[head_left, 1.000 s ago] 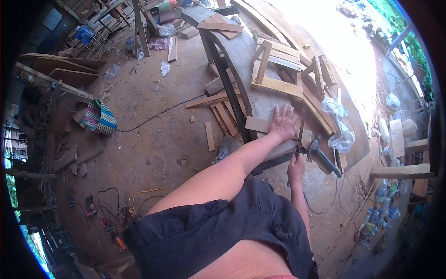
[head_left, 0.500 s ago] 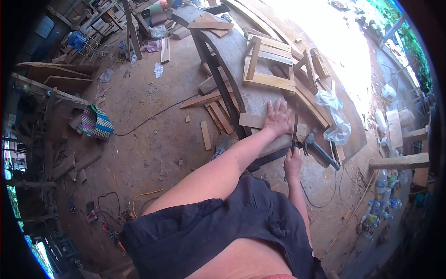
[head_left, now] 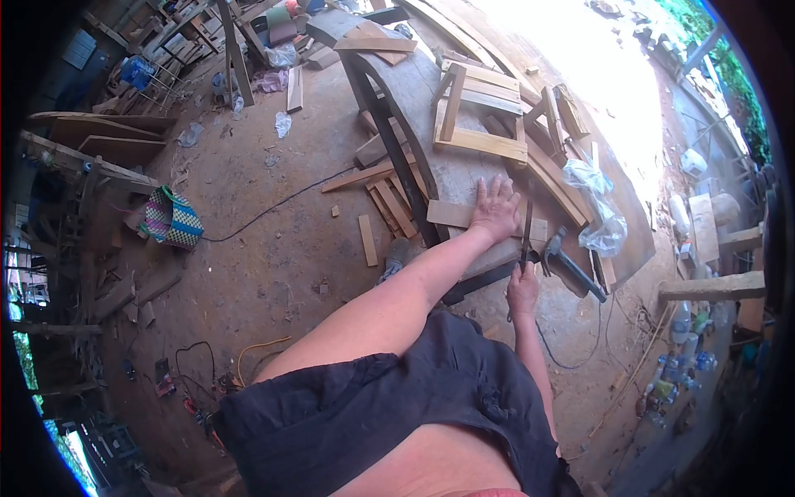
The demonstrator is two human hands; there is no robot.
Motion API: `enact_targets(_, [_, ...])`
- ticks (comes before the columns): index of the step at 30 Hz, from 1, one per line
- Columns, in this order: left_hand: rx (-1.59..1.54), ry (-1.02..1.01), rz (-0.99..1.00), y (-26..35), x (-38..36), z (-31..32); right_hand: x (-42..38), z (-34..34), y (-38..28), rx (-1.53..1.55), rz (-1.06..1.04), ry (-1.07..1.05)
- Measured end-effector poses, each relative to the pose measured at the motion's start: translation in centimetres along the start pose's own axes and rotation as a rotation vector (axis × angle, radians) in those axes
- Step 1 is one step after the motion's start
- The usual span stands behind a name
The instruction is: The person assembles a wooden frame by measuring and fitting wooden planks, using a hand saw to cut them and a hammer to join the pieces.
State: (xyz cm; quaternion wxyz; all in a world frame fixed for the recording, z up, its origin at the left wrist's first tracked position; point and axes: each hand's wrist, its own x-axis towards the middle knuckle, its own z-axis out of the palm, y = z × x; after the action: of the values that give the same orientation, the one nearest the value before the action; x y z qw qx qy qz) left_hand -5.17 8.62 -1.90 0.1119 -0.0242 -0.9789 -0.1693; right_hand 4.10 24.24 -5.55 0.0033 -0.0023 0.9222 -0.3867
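Observation:
My left hand [head_left: 495,214] lies flat with fingers spread, pressing a short wooden board [head_left: 448,214] onto the workbench [head_left: 443,170] near its front edge. My right hand [head_left: 522,291] is closed around the handle of a narrow handsaw [head_left: 527,225]. The dark blade of the saw crosses the board just right of my left hand, pointing away from me. To the right of the blade rests a claw hammer [head_left: 573,270]. Beyond my left hand stands a small wooden frame with slats [head_left: 483,146].
A crumpled clear plastic bag [head_left: 603,222] lies at the bench's right side, beside long wooden strips [head_left: 553,189]. Wood offcuts [head_left: 367,240] and a dark cable [head_left: 277,203] are on the dirt floor. A woven basket [head_left: 171,219] stands at left; plastic bottles [head_left: 681,323] lie at right.

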Motion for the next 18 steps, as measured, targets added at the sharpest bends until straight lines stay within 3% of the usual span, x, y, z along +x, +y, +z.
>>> enact_targets(18, [-0.007, 0.005, 0.003, 0.09, -0.03, -0.22, 0.03, 0.31, 0.42, -0.024, 0.000, 0.010])
